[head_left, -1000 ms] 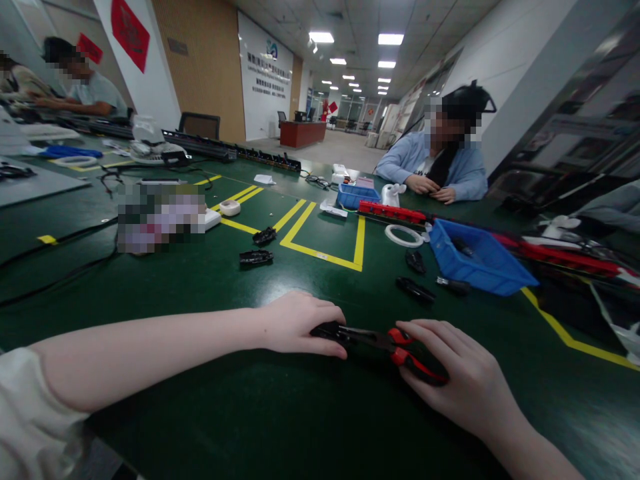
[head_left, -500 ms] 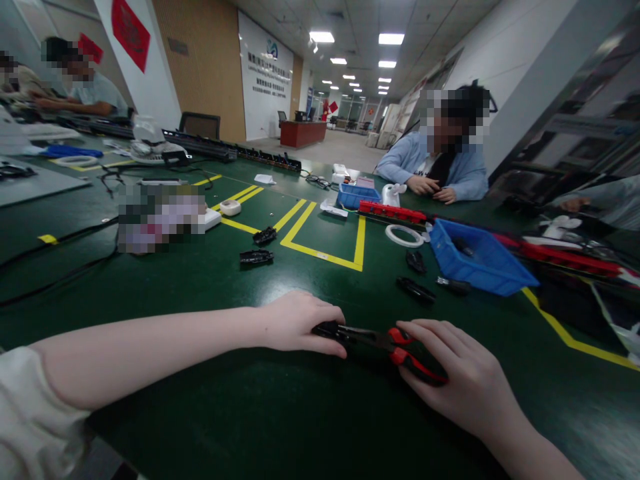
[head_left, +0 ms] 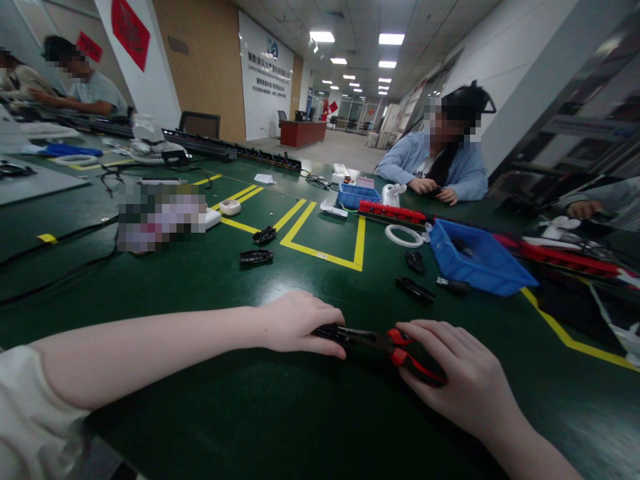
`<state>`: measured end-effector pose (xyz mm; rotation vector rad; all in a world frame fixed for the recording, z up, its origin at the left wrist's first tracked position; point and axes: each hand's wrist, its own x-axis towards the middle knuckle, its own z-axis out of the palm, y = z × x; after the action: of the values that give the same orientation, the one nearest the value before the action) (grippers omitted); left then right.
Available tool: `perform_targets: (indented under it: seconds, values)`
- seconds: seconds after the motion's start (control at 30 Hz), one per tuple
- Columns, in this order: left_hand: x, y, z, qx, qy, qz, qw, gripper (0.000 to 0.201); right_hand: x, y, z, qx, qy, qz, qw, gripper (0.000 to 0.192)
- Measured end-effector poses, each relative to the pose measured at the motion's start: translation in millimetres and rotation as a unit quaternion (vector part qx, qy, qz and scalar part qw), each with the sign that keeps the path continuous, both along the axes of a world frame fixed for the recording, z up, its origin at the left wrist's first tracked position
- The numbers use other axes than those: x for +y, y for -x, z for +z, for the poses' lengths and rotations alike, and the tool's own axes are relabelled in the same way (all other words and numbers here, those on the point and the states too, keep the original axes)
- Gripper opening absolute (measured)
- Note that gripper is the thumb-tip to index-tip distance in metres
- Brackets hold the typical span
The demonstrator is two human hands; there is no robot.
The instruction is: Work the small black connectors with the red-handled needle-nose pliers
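Observation:
My right hand is wrapped round the red and black handles of long-nosed pliers, their jaws pointing left. A small black part is pinched between the thumb and fingers of my left hand; much of it is hidden there. The tips of the pliers meet this part close to my left fingertips. Both hands are low over the green table, near its front. Beyond them lie more black parts, among them one at the left and a long one at the right.
A blue bin stands at the right, with a white ring beside it and a smaller blue bin farther back. Yellow tape marks the table. Across it sits a person in a blue sleeve. Black cables lie at the left.
My hands, the pliers and the black part look almost unmoved. The person across the table has shifted their head and hands slightly.

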<state>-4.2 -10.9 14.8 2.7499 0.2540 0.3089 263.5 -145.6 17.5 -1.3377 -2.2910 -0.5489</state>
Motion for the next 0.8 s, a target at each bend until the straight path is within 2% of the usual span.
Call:
perform_targets:
  seconds: [0.3, 0.5, 0.8]
  values:
    - [-0.6, 0.2, 0.0, 0.003, -0.004, 0.001, 1.000, 0.043, -0.1, -1.5, -1.5, -0.024, -0.025, -0.002, 0.999, 0.040]
    - [-0.1, -0.6, -0.4, 0.001, -0.006, 0.004, 1.000, 0.042, -0.8, 3.5, 0.1, -0.023, -0.050, -0.014, 0.998, 0.030]
    - [1.4, -0.1, -0.5, -0.010, 0.020, -0.005, 1.000, 0.040, -1.7, 5.5, 2.4, -0.044, -0.062, -0.014, 0.997, 0.029]
